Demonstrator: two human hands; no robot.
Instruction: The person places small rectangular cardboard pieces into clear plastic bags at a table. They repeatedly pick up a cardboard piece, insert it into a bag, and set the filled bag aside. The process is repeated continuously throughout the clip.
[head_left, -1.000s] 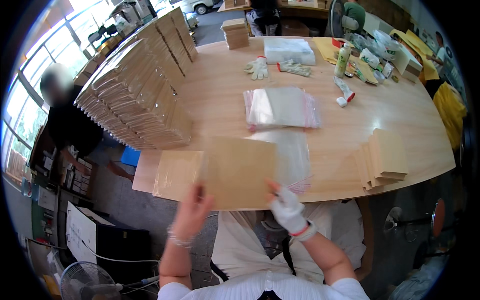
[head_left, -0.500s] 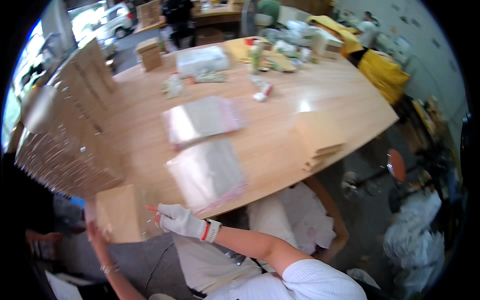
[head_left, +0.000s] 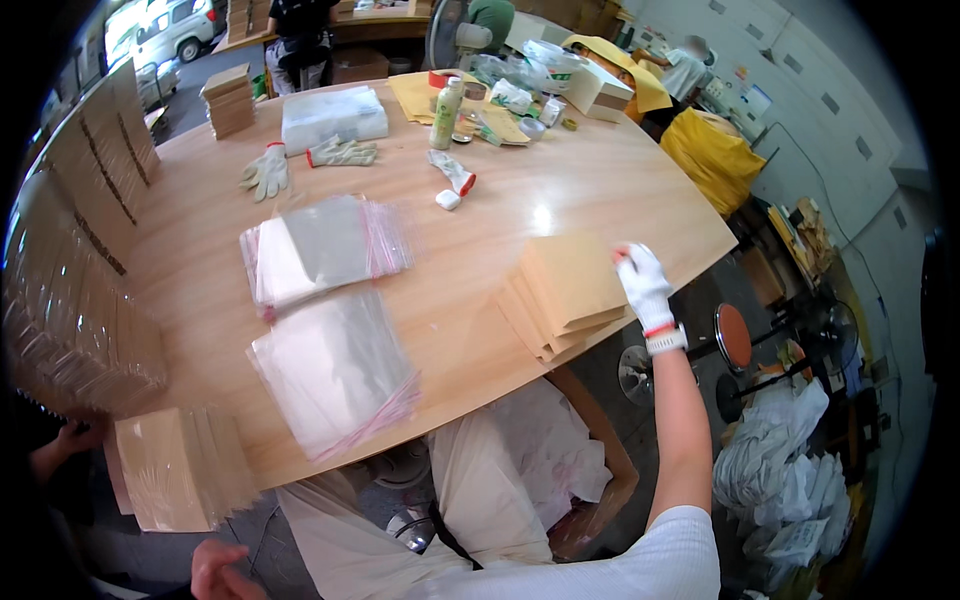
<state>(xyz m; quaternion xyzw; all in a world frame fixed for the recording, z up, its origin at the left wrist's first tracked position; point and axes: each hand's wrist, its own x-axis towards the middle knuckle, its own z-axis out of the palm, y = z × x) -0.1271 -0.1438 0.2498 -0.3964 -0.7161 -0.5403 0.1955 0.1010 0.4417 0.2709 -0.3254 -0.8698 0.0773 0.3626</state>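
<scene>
Key relation: white-gloved right hand (head_left: 645,290), fingertips bare, stands just beside the upper right edge of a stack of flat, tan, cardboard-like rectangular pieces (head_left: 572,280). Stack position: right of frame centre, on the pale wood-grain desk (head_left: 465,320). From the right grip it lies directly to the left, picture-wise.

Right grip: fingers bent in toward the thumb, gap between them small. Contact with the stack edge unclear; cannot tell whether a piece is held.

Left hand (head_left: 218,575): bare, at the lower left rim, blurred. Fingers loosely curled; no object visible in it. How far that grip is open, cannot tell. It is well apart from the tan stack; nearest item is a bundle of tan pieces in clear glossy film (head_left: 165,470), just above it at the desk's lower left corner. Right hand is clearly the nearer to the stack.

Axis: top face near square in this wide view; longer side not certain. Lower layers step out toward the lower left.

Edges: the stack's lower corner sits close to the front desk edge. Beyond the right hand the desk edge climbs to its right corner; floor and a round orange-red stool seat (head_left: 733,337) lie past it.

Open room: bare desk above the stack, plus a bare strip leftward to the clear flat plastic bags with pink edges (head_left: 335,365).
</scene>
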